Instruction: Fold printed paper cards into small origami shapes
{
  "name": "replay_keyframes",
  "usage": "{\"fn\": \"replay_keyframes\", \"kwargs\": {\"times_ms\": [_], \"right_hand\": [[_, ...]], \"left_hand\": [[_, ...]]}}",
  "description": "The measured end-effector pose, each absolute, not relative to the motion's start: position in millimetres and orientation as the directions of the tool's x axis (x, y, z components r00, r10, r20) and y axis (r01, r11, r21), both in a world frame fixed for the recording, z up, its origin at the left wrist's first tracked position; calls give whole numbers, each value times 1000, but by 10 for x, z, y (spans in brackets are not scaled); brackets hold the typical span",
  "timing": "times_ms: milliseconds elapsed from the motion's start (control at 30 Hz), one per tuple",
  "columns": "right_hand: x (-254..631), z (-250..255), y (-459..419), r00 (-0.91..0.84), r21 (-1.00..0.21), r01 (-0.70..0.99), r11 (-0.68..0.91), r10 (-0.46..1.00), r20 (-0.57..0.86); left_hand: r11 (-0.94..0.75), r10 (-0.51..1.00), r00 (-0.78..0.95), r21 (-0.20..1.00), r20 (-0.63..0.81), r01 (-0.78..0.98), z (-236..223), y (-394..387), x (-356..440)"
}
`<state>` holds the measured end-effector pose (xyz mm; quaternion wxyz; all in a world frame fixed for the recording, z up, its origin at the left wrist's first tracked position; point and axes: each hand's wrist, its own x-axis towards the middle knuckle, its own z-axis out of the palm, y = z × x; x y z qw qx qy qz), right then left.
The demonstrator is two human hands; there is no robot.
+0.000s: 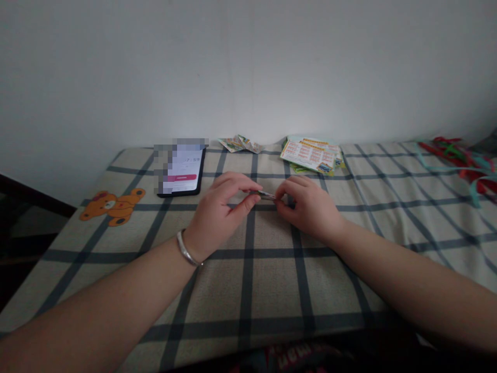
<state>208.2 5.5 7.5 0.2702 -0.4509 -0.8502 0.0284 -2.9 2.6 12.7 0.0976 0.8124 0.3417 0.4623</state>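
Note:
Between both hands is a small, thin piece of folded paper [266, 195], seen nearly edge-on just above the cloth. My left hand [221, 204], with a silver bangle at the wrist, pinches its left end between thumb and fingers. At the right end, the thumb and curled fingers of my right hand [308, 207] grip it. Behind my hands lie several small folded paper pieces [240, 144]. Farther right is a stack of printed leaflets [308, 154] in white, green and orange. The print on the held piece is too small to make out.
A checked tablecloth [272, 285] covers the table, wrinkled at the right. A phone [184, 168] with a lit screen lies at the left, near a teddy bear figure [112, 206]. Red, green and pale blue ribbons [462, 160] lie at the far right. A white wall [248, 67] stands behind.

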Motion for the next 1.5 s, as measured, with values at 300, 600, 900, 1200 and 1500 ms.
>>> {"fn": "replay_keyframes", "kwargs": {"times_ms": [300, 600, 900, 1200, 1500], "right_hand": [[2092, 49, 64, -388, -281, 814, 508, 836, 387], [2099, 34, 56, -356, -402, 756, 517, 839, 410], [2057, 47, 21, -477, -476, 623, 621, 783, 399], [2012, 54, -32, -508, -585, 558, 589, 799, 320], [2016, 6, 17, -442, -798, 444, 406, 874, 199]], "left_hand": [[-720, 681, 343, 504, 647, 477, 87, 30, -24], [-632, 763, 247, 613, 597, 474, 16, 69, -41], [-549, 832, 222, 703, 508, 452, 17, 103, -24], [-579, 810, 236, 668, 537, 468, 11, 99, -17], [-559, 829, 268, 710, 490, 428, -21, 118, 14]]}}
